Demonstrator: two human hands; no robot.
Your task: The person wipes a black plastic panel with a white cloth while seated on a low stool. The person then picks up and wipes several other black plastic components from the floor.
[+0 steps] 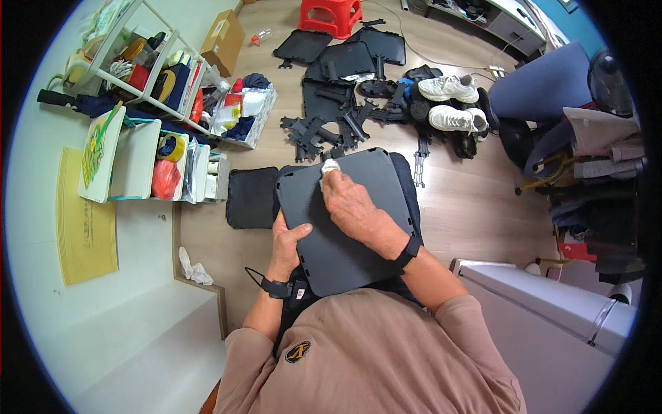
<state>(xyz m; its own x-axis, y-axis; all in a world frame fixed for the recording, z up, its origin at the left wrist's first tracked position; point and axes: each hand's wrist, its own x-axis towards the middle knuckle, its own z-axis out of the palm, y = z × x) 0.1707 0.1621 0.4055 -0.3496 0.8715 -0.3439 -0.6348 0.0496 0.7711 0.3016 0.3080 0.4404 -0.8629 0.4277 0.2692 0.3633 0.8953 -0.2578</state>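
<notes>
A dark grey rectangular plastic panel (358, 259) with rounded corners and small notches along its edges lies tilted over my lap. My left hand (286, 243) grips its left edge, thumb on top and the fingers hidden beneath. Near the panel's far left corner, my right hand (355, 207) pinches a crumpled white cloth or tissue (330, 166) against the surface. Another dark panel (252, 199) rests on the floor to the left. Just beyond my lap lie several black plastic connector pieces (310, 134).
More dark panels (338, 58) lie near a red stool (331, 17). White sneakers (448, 89) sit on a shoe pile at right. Loaded shelves (148, 90) and a box of packages (258, 110) stand left. A white cabinet (545, 310) is close by my right arm.
</notes>
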